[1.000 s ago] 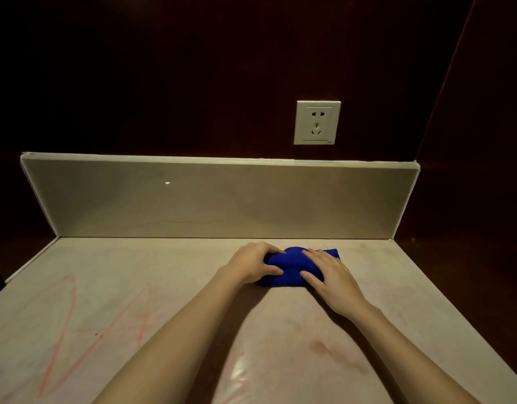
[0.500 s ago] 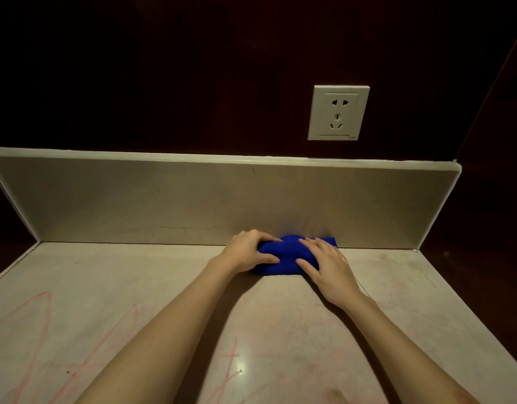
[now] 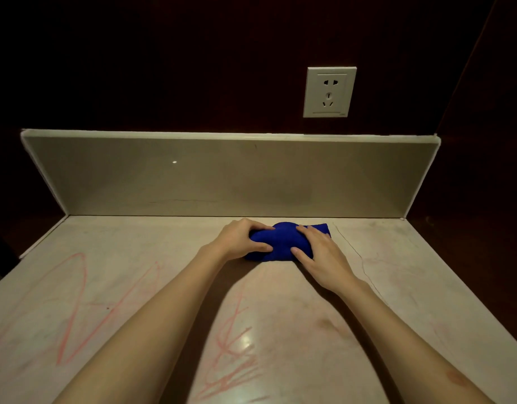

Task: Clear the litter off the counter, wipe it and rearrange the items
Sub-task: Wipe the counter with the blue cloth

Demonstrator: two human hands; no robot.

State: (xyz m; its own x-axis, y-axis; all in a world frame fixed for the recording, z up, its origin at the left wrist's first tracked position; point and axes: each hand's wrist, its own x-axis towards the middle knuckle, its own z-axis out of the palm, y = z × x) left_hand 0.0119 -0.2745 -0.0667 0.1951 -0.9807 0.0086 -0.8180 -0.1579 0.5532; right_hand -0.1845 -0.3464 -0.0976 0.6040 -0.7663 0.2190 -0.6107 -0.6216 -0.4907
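Wiping is under way, judging by the scene; no litter shows on the worktop (image 3: pixel 105 246), yet red scribbles (image 3: pixel 76 301) cover its near half; no items to rearrange are in view. The left hand (image 3: pixel 239 239) grips the blue cloth (image 3: pixel 280 243) near the backsplash (image 3: pixel 193 176); the right hand (image 3: pixel 321 252) presses it flat; a socket (image 3: pixel 329 92) sits above; nothing obstructs.

Single head view, worn at head height, aimed forward and down across the pale marble counter (image 3: pixel 135 287) toward its beige backsplash (image 3: pixel 222 176); white wall socket (image 3: pixel 329 92) framed upper right; forearms seen close.
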